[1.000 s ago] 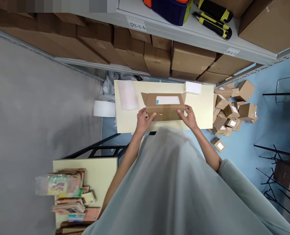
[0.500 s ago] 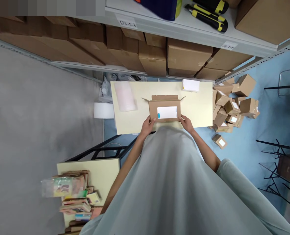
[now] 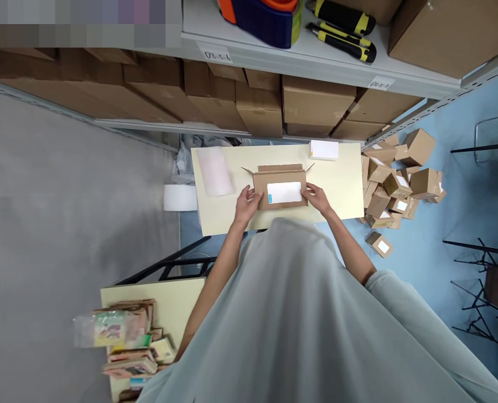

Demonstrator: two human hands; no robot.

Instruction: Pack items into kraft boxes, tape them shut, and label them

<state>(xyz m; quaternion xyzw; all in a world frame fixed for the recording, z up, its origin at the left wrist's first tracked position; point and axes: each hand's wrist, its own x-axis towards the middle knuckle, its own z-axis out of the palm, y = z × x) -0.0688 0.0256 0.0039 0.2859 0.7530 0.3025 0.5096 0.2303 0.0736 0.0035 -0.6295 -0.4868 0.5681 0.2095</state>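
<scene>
On the pale yellow table lies a brown cardboard box (image 3: 280,206) with its flaps standing up at the far side and both ends. A white label (image 3: 285,192) with a small blue mark covers much of its near face. My left hand (image 3: 247,204) grips the box's left edge, the thumb on the near face and the fingers bent by the side. At the right edge, my right hand (image 3: 316,197) has its fingertips on the box close to the label's end. The inside of the box is hidden.
The table (image 3: 341,196) also bears a pinkish-white sheet (image 3: 216,172) and a small white box (image 3: 323,150). Above it, a metal shelf (image 3: 249,55) holds cutters (image 3: 345,45) and a tape dispenser (image 3: 261,22). Cartons (image 3: 398,182) lie piled at right; books (image 3: 131,336) at lower left.
Both hands have moved up from the box's lower corners along its sides, the right fingers now by the label's end. The box stays on the table while the view shifts slightly.
</scene>
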